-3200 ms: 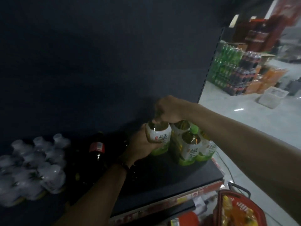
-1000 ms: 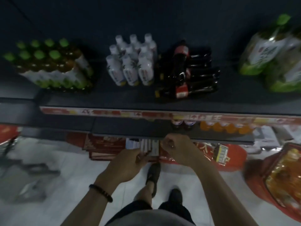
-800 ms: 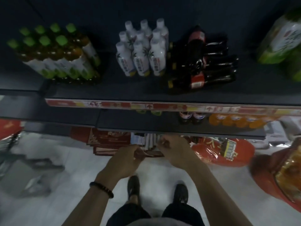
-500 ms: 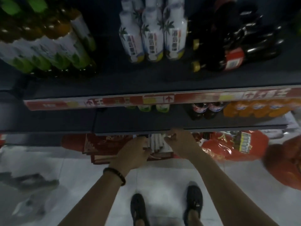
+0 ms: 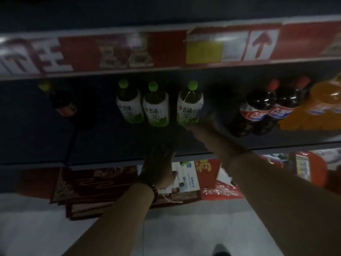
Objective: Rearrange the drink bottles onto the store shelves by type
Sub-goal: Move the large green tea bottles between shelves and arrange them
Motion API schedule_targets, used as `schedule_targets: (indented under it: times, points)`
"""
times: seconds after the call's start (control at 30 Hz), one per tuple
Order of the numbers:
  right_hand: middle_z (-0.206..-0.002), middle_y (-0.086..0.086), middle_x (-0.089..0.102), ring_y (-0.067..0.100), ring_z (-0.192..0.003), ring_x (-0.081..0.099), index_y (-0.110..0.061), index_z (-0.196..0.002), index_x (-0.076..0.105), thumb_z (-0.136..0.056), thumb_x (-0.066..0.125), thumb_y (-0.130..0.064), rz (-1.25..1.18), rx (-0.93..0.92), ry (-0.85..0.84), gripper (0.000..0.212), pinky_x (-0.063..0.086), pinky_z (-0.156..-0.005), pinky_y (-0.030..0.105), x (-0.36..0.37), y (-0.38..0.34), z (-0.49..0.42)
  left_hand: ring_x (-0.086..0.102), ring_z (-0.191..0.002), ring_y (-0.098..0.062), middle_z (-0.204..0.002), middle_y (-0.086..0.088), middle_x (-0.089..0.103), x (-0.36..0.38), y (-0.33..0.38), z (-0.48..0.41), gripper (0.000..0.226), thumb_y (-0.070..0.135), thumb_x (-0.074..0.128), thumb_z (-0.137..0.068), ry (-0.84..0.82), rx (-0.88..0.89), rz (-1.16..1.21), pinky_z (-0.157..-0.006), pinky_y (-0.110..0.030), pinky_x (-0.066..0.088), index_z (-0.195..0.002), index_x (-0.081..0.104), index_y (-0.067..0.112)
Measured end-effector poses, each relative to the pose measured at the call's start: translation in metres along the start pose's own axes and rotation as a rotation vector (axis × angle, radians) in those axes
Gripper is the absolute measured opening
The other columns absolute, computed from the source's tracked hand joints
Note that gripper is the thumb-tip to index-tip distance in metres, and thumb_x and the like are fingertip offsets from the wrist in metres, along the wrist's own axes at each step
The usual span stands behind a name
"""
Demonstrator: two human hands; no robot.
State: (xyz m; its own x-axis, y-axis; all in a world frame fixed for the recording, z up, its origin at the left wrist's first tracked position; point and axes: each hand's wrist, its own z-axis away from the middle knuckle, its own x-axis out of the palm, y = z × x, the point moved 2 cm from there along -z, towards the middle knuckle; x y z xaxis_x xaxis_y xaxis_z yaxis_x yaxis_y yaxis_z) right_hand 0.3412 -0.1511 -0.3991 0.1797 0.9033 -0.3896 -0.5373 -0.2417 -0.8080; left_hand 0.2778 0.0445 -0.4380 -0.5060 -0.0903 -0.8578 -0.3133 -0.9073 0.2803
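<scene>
Mid-task, by judgement: sorting partly done, not finished. On the lower shelf (image 5: 110,145), three green tea bottles (image 5: 156,108) upright in a row, green caps up, the rightmost bottle (image 5: 190,108) set slightly apart from the other two. Right hand (image 5: 209,120) reaching in, touching that bottle's base on its right side; too dark and blurred to tell grip from mere touch. Left hand (image 5: 159,163) resting on the shelf's front lip, fingers lying loose and forward, holding nothing. Right of the tea, across a gap, two cola bottles (image 5: 258,108) touching each other, then orange soda bottles (image 5: 324,100) just beside them. Far left, one lone dark bottle (image 5: 61,102), well apart from the tea and seemingly outside any group; probably left to sort. Shelf surface dark, flat, bare in front of the bottles. Above, a red price strip (image 5: 166,48) with an arrow. Below, red packaging (image 5: 96,183) on a pale floor (image 5: 55,228). Dim light throughout.
</scene>
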Motion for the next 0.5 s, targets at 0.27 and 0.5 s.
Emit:
schedule_targets:
  times: [0.27,0.5]
  points:
    - [-0.148,0.006,0.052,0.025,-0.136,0.054,-0.01,-0.15,0.039,-0.068,0.097,-0.002,-0.019,-0.135,0.072,0.101,0.053,-0.107,0.041,-0.006,-0.035,-0.021,0.026,-0.156,-0.034,-0.171,-0.005,0.02,0.008,-0.003,-0.01,0.084,0.046,0.07,-0.095,0.005,-0.014,-0.015,-0.12,-0.057,0.038,-0.162,0.023,0.028]
    - [-0.132,-0.007,0.064,0.019,-0.127,0.061,-0.028,-0.136,0.044,-0.054,0.102,-0.03,-0.006,-0.261,0.051,0.1,0.059,-0.102,0.049,-0.013,-0.01,-0.011,0.021,-0.158,-0.032,-0.174,-0.002,0.014,0.007,-0.005,-0.005,0.089,0.051,0.069,-0.095,0.012,-0.063,0.012,-0.122,-0.059,0.033,-0.164,0.016,0.033]
